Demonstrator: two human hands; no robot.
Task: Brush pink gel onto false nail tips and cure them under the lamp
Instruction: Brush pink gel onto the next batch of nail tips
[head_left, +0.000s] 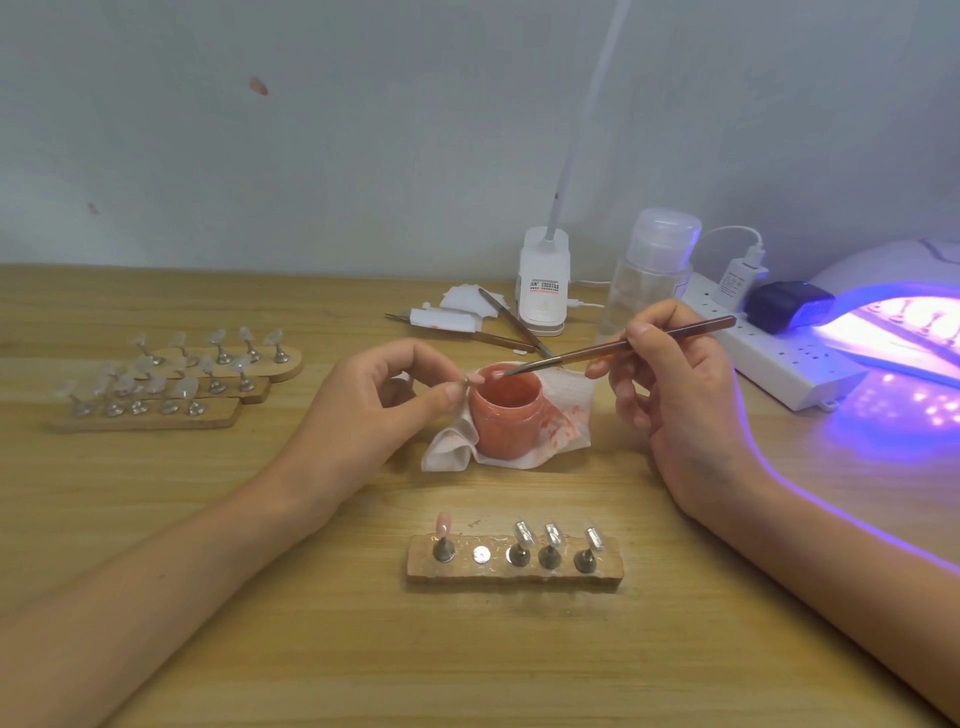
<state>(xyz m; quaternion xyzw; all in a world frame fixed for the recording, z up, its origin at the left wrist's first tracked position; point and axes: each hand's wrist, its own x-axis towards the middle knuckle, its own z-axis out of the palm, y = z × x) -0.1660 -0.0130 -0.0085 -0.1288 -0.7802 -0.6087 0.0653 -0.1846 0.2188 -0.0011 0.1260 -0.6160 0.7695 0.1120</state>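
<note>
My left hand (387, 392) pinches a small stand with a nail tip (474, 379) just above the rim of the open pink gel jar (506, 413). A thin brush (613, 351) is gripped in my right hand (675, 384), its bristle end touching the held tip over the jar. In front of me a wooden holder (514, 566) carries one pink-coated tip (443, 525) at its left, a bare metal disc beside it, and three clear tips (553, 535). The curing lamp (904, 322) glows violet at the right with stands inside.
A stained white tissue (563, 415) lies under the jar. Three wooden holders (176, 384) with several clear tips sit at the left. Behind the jar are tweezers, wipes (457, 312), a desk lamp base (543, 283), a clear bottle (649, 270) and a power strip (769, 353).
</note>
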